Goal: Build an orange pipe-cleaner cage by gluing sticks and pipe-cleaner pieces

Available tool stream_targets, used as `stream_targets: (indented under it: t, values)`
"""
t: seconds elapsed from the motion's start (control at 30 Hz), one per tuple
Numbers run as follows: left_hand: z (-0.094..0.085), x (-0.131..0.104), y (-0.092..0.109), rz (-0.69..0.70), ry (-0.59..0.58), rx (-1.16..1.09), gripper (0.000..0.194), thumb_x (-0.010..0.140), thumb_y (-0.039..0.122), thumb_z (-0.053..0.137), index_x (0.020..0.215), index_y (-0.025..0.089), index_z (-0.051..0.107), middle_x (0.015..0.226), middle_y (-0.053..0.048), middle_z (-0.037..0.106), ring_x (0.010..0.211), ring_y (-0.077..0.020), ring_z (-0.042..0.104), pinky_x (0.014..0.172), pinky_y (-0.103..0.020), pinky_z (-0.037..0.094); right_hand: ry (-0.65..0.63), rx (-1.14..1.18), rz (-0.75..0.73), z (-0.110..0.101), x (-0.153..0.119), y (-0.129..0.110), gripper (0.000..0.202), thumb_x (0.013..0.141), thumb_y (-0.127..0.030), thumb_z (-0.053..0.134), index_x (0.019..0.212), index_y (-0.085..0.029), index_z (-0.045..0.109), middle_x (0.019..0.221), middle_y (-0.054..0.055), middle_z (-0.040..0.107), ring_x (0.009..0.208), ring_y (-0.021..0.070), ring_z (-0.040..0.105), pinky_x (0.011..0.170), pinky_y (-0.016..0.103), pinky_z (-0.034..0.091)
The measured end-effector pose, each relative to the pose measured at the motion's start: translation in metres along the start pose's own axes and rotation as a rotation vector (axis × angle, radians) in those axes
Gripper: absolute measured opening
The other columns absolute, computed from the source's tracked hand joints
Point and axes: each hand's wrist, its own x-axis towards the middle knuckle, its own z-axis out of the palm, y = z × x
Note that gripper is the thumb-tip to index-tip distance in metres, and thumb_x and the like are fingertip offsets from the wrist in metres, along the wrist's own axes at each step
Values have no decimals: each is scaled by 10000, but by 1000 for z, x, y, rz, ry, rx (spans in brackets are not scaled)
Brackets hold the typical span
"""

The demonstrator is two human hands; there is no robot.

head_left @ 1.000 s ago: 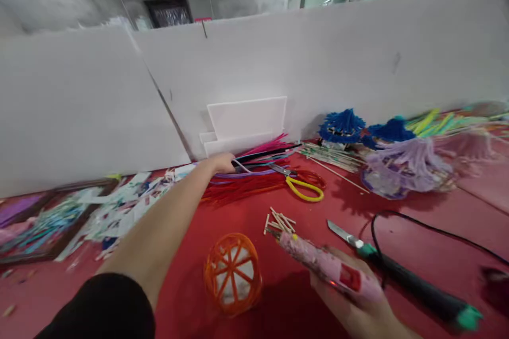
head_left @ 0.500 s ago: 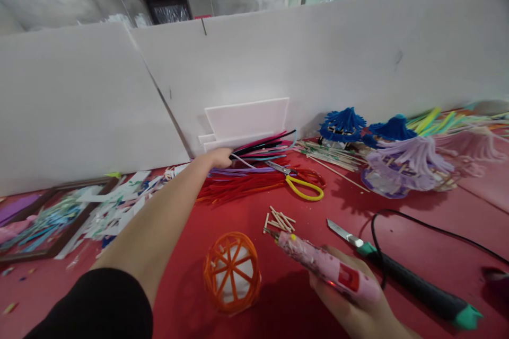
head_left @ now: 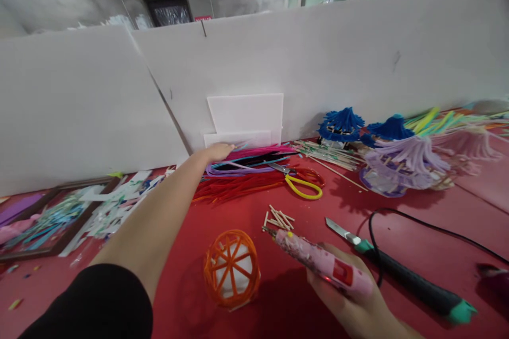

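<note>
pink glue gun (head_left: 318,257) in the right hand (head_left: 342,296), left hand (head_left: 219,152) out at the pipe cleaners (head_left: 254,161)

the glue gun is to the right of the orange spoked frame (head_left: 230,263), its body slanting up toward the short wooden sticks (head_left: 280,218); whether its metal tip touches them cannot be told. the right hand is closed around the grip, below a red switch, and a small red light glows on the gun's side.

the orange frame stands on the red surface (head_left: 222,214), white material showing between its spokes. the left hand reaches beyond this frame, to the far side of the pipe cleaners, fingers extended and close together; a pale blue end shows just past the fingertips, but whether they grip anything cannot be told. the pipe cleaners, red, purple, black and pink, lie beyond the orange frame.

the short sticks lie beyond the orange frame and to its right, with the yellow-handled scissors (head_left: 292,184) farther out on that side. well to the frame's right is a black-and-green knife (head_left: 413,278), a black cable (head_left: 437,229) looping over its handle. farthest beyond the frame, white boards (head_left: 246,111) lean upright against a pale partition (head_left: 338,58).
</note>
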Motion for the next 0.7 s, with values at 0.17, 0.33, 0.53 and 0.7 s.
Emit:
stream_targets:
  t: [0.17, 0.33, 0.53, 0.7]
  values:
    - [-2, -3, 5, 14, 131, 11, 344, 958, 342, 606, 1255, 170, 587, 1271, -105, 618, 1077, -237, 644, 904, -451, 568, -14, -9, -12, -2, 1, -2, 219, 838, -221, 562, 659, -227, 436, 578, -54, 400, 473, 91, 374, 430, 216, 323]
    - [-17, -11, 16, 36, 342, -67, 349, 955, 346, 612, 1251, 163, 587, 1263, -104, 620, 1069, -236, 648, 895, -451, 572, -11, 28, -5, -1, -1, 3, 225, 852, -209, 552, 670, -228, 421, 583, -63, 395, 473, 86, 364, 435, 212, 311]
    - [-33, -19, 31, 150, 652, -193, 305, 1004, 402, 476, 1069, 172, 667, 888, -47, 724, 783, -173, 655, 769, -302, 514, -6, 38, 5, 0, -1, 3, 233, 863, -230, 546, 668, -226, 419, 575, -65, 387, 471, 81, 349, 431, 211, 301]
    - [-50, -30, 41, 235, 969, -335, 508, 1039, 537, 226, 1150, 189, 579, 980, -76, 680, 867, -188, 642, 743, -303, 470, 33, 11, -8, -2, 5, -5, 234, 833, -249, 584, 638, -231, 458, 551, -49, 413, 460, 100, 387, 418, 225, 342]
